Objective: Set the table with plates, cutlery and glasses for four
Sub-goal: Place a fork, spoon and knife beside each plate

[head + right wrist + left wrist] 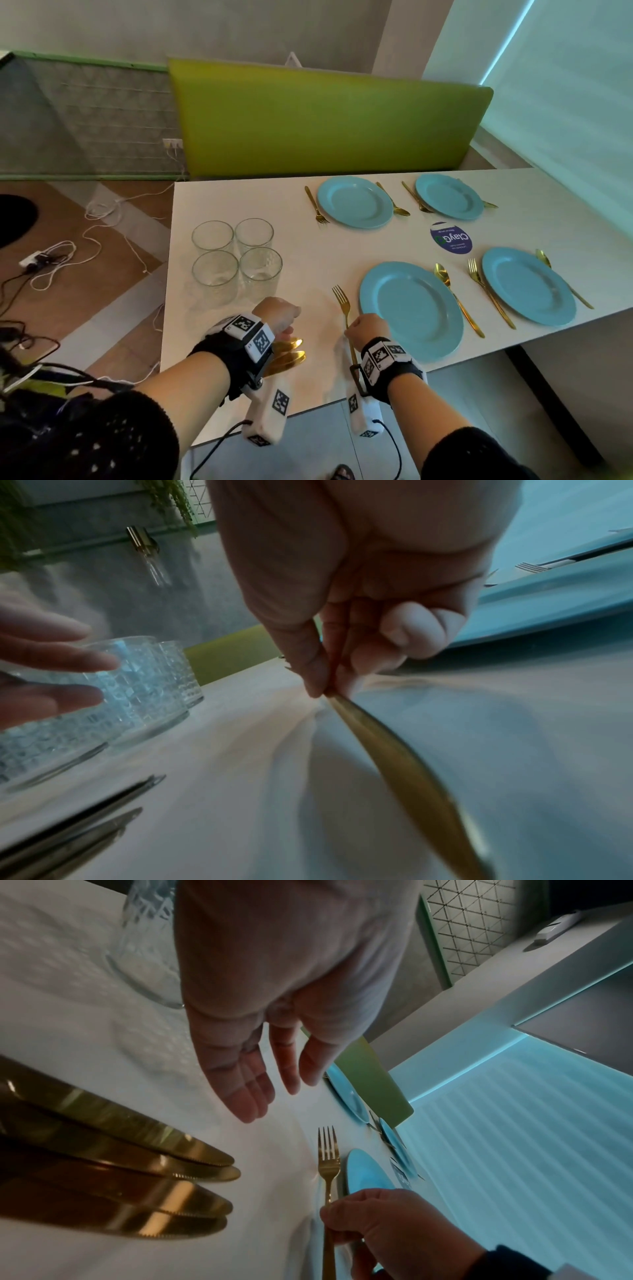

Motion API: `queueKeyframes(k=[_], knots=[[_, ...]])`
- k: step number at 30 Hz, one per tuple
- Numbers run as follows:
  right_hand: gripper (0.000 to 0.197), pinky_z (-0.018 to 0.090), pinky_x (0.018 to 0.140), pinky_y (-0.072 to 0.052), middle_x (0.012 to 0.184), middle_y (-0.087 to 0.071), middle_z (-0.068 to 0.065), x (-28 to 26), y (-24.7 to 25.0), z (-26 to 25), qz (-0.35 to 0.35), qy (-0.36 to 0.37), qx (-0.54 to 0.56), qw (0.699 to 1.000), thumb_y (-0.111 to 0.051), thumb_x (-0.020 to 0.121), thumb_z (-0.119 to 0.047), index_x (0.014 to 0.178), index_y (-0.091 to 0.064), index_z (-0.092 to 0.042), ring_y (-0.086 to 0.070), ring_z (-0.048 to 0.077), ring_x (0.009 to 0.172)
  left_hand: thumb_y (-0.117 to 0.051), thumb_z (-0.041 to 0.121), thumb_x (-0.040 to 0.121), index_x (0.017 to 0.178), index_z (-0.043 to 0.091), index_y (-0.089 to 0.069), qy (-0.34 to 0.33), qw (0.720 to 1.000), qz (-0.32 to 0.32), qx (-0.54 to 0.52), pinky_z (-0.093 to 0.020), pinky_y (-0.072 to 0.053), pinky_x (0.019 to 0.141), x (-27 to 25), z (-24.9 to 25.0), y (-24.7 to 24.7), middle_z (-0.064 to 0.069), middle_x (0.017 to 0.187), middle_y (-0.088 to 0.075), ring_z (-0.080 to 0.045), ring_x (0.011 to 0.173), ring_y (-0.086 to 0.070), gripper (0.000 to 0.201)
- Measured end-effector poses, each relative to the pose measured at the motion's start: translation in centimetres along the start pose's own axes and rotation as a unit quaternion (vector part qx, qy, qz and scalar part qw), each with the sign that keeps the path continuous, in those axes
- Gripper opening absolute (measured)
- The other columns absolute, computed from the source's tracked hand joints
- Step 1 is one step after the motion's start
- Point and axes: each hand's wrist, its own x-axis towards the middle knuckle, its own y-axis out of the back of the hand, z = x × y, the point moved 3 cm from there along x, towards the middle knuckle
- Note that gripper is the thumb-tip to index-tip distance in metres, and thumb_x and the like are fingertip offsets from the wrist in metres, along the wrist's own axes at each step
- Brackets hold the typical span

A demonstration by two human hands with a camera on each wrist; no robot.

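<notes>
Four blue plates sit on the white table (pixel 260 202); the nearest plate (pixel 411 311) has a gold spoon (pixel 445 277) on its right. My right hand (pixel 356 329) pinches the handle of a gold fork (pixel 342 305) just left of that plate, tines pointing away. In the right wrist view, thumb and fingers (pixel 315 680) pinch the fork handle (pixel 394 750). My left hand (pixel 274 1096) hovers with straight, relaxed fingers and holds nothing. Several gold knives (pixel 137 1164) lie side by side under that wrist. Four clear glasses (pixel 236 257) stand grouped just beyond it.
The other three plates (pixel 527 286), (pixel 354 202), (pixel 448 196) each have a gold fork and spoon beside them. A round blue sticker (pixel 451 238) lies between the plates. A green bench back (pixel 325 116) runs behind the table. Cables (pixel 51 260) trail over the floor at left.
</notes>
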Motion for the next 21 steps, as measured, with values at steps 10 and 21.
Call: queueKeyframes(k=[10,21], knots=[[0.025,0.026,0.081,-0.052,0.107,-0.070,0.008,2.1,-0.2,-0.8,0.004,-0.021,-0.017,1.000,-0.053,0.090,-0.018,0.105,-0.070,-0.009,-0.066,0.024,0.102,-0.052,0.015,0.093,0.082,0.007,-0.054,0.004,1.000,0.003,0.002,-0.025,-0.048,0.061,1.3,-0.2,0.4,-0.005,0.078,-0.054,-0.015,0.064,-0.053,0.014],[0.023,0.025,0.068,-0.045,0.104,-0.068,0.010,2.6,0.3,0.5,0.035,-0.064,0.024,0.997,-0.061,0.085,-0.021,0.103,-0.065,-0.006,-0.065,0.027,0.097,-0.051,0.014,0.094,0.097,0.003,-0.054,-0.001,1.000,0.005,-0.008,-0.025,-0.048,0.062,1.7,0.6,0.3,-0.008,0.084,-0.055,-0.016,0.067,-0.053,0.012]])
